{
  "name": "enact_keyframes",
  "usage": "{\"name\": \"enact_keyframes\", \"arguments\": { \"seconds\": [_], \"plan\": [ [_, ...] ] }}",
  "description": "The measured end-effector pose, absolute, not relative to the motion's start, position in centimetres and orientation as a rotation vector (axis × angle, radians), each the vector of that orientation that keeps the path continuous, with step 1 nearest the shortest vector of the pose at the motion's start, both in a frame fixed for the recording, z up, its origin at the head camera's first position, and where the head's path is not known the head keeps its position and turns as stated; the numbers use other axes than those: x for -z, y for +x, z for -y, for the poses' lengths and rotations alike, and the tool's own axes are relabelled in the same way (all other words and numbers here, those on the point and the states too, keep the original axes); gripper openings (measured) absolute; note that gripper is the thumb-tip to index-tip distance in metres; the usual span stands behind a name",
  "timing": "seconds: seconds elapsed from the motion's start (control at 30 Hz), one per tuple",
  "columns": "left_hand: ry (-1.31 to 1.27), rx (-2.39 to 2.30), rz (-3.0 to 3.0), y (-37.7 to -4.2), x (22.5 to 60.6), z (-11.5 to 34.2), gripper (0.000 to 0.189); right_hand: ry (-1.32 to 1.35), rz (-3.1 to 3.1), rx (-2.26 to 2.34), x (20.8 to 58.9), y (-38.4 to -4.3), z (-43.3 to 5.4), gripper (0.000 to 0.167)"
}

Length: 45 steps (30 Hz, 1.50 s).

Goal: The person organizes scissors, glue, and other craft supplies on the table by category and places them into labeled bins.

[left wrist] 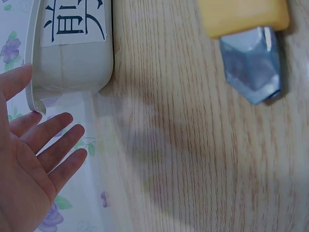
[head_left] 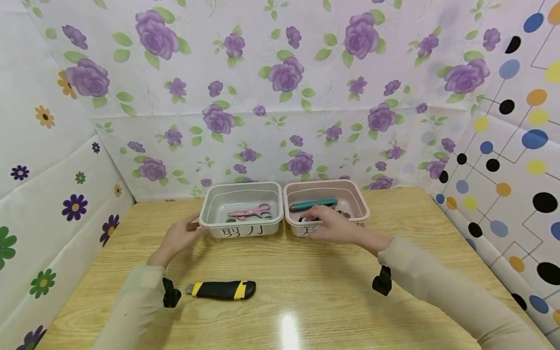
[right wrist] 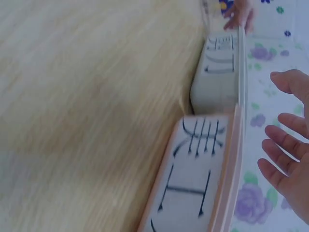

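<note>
My left hand (head_left: 178,239) is at the left end of a grey plastic basket (head_left: 245,227), thumb and index finger at its rim and the other fingers spread. Pink-handled scissors (head_left: 249,212) lie inside that basket. Over the front rim of a pink basket (head_left: 358,206) hovers my right hand (head_left: 334,227), fingers relaxed and nothing in its grip. A teal utility knife (head_left: 314,204) rests in the pink basket, with smaller dark items partly hidden by the hand.
A black and yellow utility knife (head_left: 223,290) lies on the wooden table (head_left: 315,301) in front of the grey basket, its tip pointing left. Both baskets carry labels with black characters and stand side by side near the flowered back cloth (head_left: 262,131).
</note>
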<state>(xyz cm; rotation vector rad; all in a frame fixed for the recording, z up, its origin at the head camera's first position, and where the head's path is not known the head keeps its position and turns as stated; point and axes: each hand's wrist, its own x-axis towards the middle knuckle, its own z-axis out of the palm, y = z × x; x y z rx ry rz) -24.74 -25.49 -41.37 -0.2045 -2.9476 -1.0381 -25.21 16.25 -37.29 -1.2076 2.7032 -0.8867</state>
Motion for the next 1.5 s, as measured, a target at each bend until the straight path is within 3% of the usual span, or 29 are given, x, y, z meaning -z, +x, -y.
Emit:
{"name": "enact_keyframes", "arguments": {
  "seconds": [0.73,1.5],
  "plan": [
    [-0.208,1.049,2.944,-24.4,41.5,25.6,0.074,-1.311,-2.547,0.883,42.5,-21.0,-8.3,0.056],
    [-0.23,1.032,2.932,-24.7,41.6,25.5,0.07,-1.321,-2.551,0.854,45.2,-19.8,-2.6,0.061]
  ]
}}
